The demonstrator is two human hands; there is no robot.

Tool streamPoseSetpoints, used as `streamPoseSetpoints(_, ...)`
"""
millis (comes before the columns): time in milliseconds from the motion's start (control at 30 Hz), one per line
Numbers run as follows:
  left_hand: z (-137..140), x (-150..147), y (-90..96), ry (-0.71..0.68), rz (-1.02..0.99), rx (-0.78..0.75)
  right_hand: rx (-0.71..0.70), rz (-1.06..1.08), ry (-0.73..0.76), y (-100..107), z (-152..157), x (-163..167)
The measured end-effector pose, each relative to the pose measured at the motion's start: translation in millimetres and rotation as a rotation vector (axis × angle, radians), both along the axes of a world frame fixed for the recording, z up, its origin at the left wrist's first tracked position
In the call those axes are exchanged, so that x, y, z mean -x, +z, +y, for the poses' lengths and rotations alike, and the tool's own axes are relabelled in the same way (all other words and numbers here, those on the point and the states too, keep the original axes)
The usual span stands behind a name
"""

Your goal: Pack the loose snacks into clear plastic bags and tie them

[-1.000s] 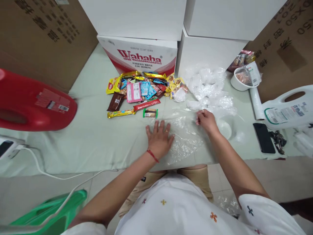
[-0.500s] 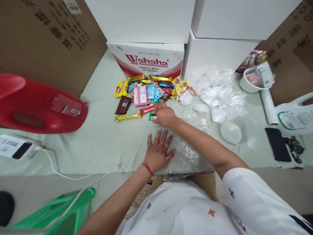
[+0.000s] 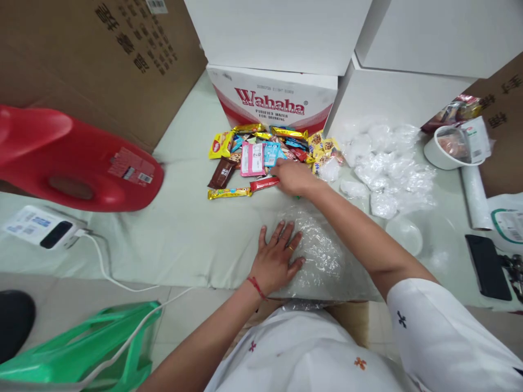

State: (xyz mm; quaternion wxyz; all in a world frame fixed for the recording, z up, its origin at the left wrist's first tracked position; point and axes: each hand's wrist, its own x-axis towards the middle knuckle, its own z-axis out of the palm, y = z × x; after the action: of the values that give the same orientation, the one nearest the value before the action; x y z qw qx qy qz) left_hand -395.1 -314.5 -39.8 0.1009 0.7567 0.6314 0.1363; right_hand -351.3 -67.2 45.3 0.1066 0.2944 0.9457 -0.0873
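Note:
My left hand lies flat on a crumpled sheet of clear plastic film, its fingers spread and nothing in them. My right hand reaches into the front right of a heap of wrapped snacks, with its fingers curled down; what they grip is hidden. A sliver of green shows under this palm. At its fingertips are a red-wrapped bar, a blue packet and a pink-and-white packet. Left of these lie a brown packet, a yellow bar and a yellow packet.
Behind the snacks stands a Wahaha carton under white boxes. Clear-wrapped bundles, a clear bowl, a white tub and a phone are on the right. A red jug and white device are left.
My right hand has moved up and further into the snack heap, away from the front edge. The green packet beside it is now mostly covered. My left hand stays flat; the view has shifted.

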Motion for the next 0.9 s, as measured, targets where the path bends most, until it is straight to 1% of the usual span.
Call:
streamPoseSetpoints(67, -0.3, 0.2, -0.6, 0.000, -0.003, -0.005, -0.009, -0.005, 0.012, -9.6, -11.5, 18.9)
streamPoseSetpoints(133, -0.9, 0.4, -1.2, 0.005, -0.013, -0.009, -0.016, -0.014, 0.012, -18.7, -26.2, 26.6)
streamPoseSetpoints(200, -1.4, 0.8, -1.6, 0.008, -0.023, -0.011, -0.003, -0.018, 0.052, -21.7, -37.1, 21.6)
streamPoseSetpoints(267, -1.6, 1.1, -1.4, 0.009, -0.031, -0.012, 0.028, -0.017, 0.099, -15.2, -36.8, 9.6)
streamPoseSetpoints(300, -1.5, 1.2, -1.2, 0.009, -0.035, -0.013, 0.034, 0.001, 0.094, -8.6, -30.6, 3.7)
streamPoseSetpoints(367, -1.2, 1.3, -0.6, 0.010, -0.044, -0.013, -0.019, 0.087, -0.002, 8.1, -5.5, -3.7)
streamPoseSetpoints(433, -0.8, 1.3, -0.2, 0.011, -0.053, -0.014, -0.155, 0.199, -0.170, 21.8, 31.4, -2.5)
streamPoseSetpoints(467, -0.7, 1.3, -0.1, 0.011, -0.055, -0.016, -0.225, 0.236, -0.242, 25.3, 50.8, 1.0)
streamPoseSetpoints(533, -0.8, 1.5, -0.4, 0.008, -0.055, -0.022, -0.300, 0.245, -0.298, 23.6, 83.8, 11.9)
streamPoseSetpoints(600, -1.1, 1.9, -0.9, 0.011, -0.052, -0.027, -0.298, 0.183, -0.280, 12.7, 102.4, 24.1)
streamPoseSetpoints(667, -1.4, 2.4, -1.4, 0.015, -0.051, -0.032, -0.288, 0.130, -0.271, -1.3, 106.3, 33.5)
streamPoseSetpoints(767, -1.5, 3.0, -1.6, 0.014, -0.057, -0.026, -0.318, 0.143, -0.336, -15.0, 98.7, 38.3)
streamPoseSetpoints(833, -1.2, 3.2, -1.4, 0.011, -0.064, -0.010, -0.329, 0.155, -0.399, -15.7, 94.1, 36.2)
streamPoseSetpoints(900, -0.8, 3.2, -0.9, 0.009, -0.064, -0.001, -0.313, 0.129, -0.457, -10.6, 92.2, 31.4)
